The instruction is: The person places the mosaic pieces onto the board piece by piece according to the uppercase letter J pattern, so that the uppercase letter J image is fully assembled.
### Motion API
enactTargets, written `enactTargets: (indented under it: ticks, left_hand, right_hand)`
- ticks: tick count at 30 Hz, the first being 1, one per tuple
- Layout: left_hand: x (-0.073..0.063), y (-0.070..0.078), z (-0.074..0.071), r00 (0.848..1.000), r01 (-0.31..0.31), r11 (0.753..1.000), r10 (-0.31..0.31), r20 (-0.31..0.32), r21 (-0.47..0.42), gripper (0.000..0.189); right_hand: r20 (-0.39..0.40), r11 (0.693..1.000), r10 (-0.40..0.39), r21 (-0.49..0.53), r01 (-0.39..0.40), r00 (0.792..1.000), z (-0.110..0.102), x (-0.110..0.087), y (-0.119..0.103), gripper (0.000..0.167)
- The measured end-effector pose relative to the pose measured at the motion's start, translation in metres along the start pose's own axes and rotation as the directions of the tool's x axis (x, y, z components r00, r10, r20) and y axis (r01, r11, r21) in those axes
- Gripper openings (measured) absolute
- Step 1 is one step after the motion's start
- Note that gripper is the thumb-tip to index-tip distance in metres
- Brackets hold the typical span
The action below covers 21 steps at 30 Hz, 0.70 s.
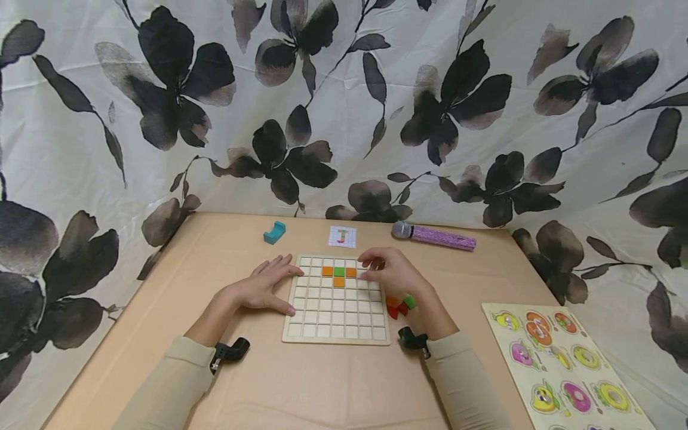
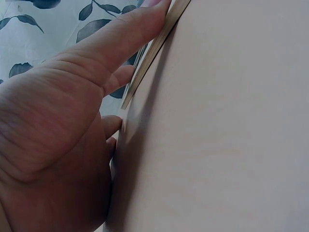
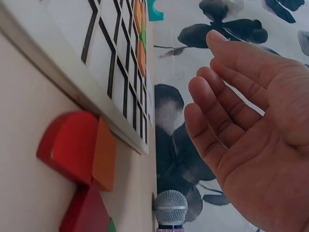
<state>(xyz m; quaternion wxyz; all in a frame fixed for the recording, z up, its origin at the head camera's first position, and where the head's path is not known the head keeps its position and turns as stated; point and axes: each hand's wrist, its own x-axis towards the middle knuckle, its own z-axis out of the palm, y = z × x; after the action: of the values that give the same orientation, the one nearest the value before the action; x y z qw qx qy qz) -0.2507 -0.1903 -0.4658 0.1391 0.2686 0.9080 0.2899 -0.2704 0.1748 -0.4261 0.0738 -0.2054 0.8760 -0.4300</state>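
Note:
A pale wooden grid board [image 1: 322, 318] lies on the table. Three orange square tiles [image 1: 339, 282] and a green one [image 1: 339, 272] sit in its upper cells. My left hand [image 1: 260, 289] rests along the board's left edge, thumb and index finger touching the rim, fingers extended. Above the upper right corner hovers my right hand [image 1: 395, 273], fingers loosely bent; the right wrist view shows nothing between them. Beside the board's right edge lie loose pieces: a red rounded piece [image 3: 70, 145], an orange piece [image 3: 104, 157], a darker red piece [image 3: 86, 210] and a green piece [image 1: 410, 301].
Behind the board lie a small card with a J-shaped pattern [image 1: 342, 236], a teal curved block [image 1: 275, 233] and a purple glittery microphone [image 1: 441, 237]. A sheet of fruit pictures [image 1: 548, 358] lies at the right. Floral cloth [image 1: 371, 119] hangs behind the table.

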Motion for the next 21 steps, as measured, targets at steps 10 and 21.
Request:
enactTargets:
  ticks: [10,21]
  left_hand:
    - [-0.001,0.001,-0.001,1.000,-0.003,1.000,0.003,0.002,0.004,0.087]
    - [-0.001,0.000,-0.001,1.000,0.002,1.000,-0.002,-0.002,-0.001,0.087]
  right_hand:
    - [0.018,0.999,0.028,-0.046,-0.028,0.999,-0.020,-0.008,0.009,0.029]
    - [0.098,0.998,0.055,-0.031,-0.052,0.994,-0.039,-0.018,0.032,0.027]
